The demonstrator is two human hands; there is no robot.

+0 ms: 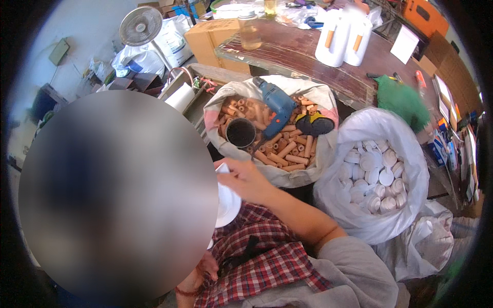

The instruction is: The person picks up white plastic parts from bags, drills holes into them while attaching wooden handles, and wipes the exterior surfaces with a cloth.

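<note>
From where I stand, a smooth white piece [228, 206], curved along its lower edge and probably plastic, sits above the person's lap, its left part lost in blur. The right hand [247, 180] pinches it at the top with bent fingers. The left hand [208, 265] lies lower, against a woven red-and-navy checked cloth [257, 272]; I cannot tell whether it grips anything. Beyond the right hand, a coarse fabric sack [328, 149] holds tan, hollow cylinders [283, 150], with a blue drill [279, 102] resting across them. Beside it, a crinkled white bag [370, 226] brims with round, matte white caps [386, 177].
</note>
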